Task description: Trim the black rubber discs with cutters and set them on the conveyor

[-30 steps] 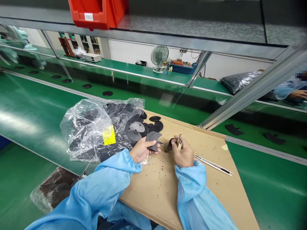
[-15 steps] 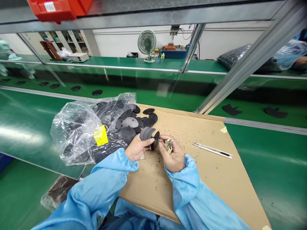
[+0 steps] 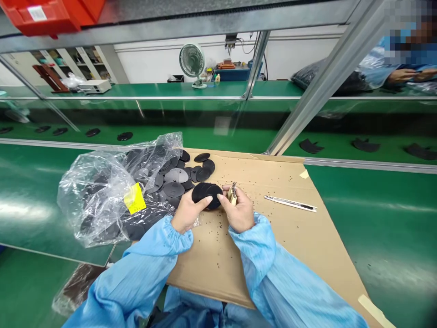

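Observation:
My left hand (image 3: 187,210) is closed round a fanned stack of black plastic discs (image 3: 204,195), its thumb pressed on their face. My right hand (image 3: 241,212) pinches the edge of the front disc between thumb and finger. Tucked in that same hand is a pair of small nippers (image 3: 233,194) with pale yellow handles, the metal jaws pointing up. Behind the left hand, loose black discs (image 3: 173,189) spill from a clear plastic bag (image 3: 92,182) with a yellow label (image 3: 134,198). Tiny dark scraps dot the cardboard (image 3: 273,259) under my hands.
A slim utility knife (image 3: 290,203) lies on the cardboard to the right. Beyond it runs a green conveyor (image 3: 205,130) carrying black discs and curved black pieces (image 3: 365,145). A metal post (image 3: 307,86) slants across the right. Another person's hands (image 3: 406,75) are at the far right.
The stack in my left hand has turned from edge-on to face me, and my right fingers now pinch its front disc. The nippers have tilted upright. The view has shifted to the right.

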`<state>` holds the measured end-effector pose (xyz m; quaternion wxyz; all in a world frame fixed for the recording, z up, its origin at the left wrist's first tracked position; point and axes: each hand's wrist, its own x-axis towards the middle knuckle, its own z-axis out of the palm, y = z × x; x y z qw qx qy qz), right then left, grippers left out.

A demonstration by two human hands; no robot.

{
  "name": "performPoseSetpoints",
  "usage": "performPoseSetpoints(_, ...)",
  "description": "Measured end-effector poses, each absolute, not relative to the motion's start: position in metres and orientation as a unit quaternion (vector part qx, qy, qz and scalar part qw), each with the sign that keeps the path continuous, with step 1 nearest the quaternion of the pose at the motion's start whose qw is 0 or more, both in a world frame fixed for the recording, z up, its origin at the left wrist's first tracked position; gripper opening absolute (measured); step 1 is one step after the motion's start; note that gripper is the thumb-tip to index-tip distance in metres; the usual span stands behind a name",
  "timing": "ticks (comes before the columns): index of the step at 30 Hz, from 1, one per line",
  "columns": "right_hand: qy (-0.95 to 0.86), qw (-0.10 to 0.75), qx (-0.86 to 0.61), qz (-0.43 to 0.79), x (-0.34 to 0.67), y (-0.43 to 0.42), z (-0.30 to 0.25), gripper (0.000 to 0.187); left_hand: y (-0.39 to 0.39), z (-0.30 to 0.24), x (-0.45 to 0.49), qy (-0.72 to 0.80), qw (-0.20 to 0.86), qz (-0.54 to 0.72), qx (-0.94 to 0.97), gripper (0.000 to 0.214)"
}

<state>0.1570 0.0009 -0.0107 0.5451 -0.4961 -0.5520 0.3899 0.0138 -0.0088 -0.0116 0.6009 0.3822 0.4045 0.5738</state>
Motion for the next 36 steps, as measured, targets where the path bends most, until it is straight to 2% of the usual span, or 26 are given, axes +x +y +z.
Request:
performPoseSetpoints(10,-0.566,0.551,-0.496,0.361,0.156,-0.002,-0.012,0.02,-0.009,-0.013,0.014,0.412,0.583,0.566,0.412,0.037)
performPoseSetpoints(15,-0.622,0.52,-0.466,0.354,0.159,0.0,-0.015,0.028,-0.009,-0.017,0.009,0.44,0.543,0.571,0.431,0.026)
performPoseSetpoints(23,-0.731,0.468,-0.345,0.358,0.171,0.004,-0.008,0.034,-0.005,-0.016,-0.003,0.33,0.512,0.567,0.554,0.012)
performPoseSetpoints(36,-0.782,0.417,-0.292,0.359,0.175,-0.001,0.0,0.033,-0.003,-0.018,-0.014,0.29,0.541,0.521,0.593,0.013)
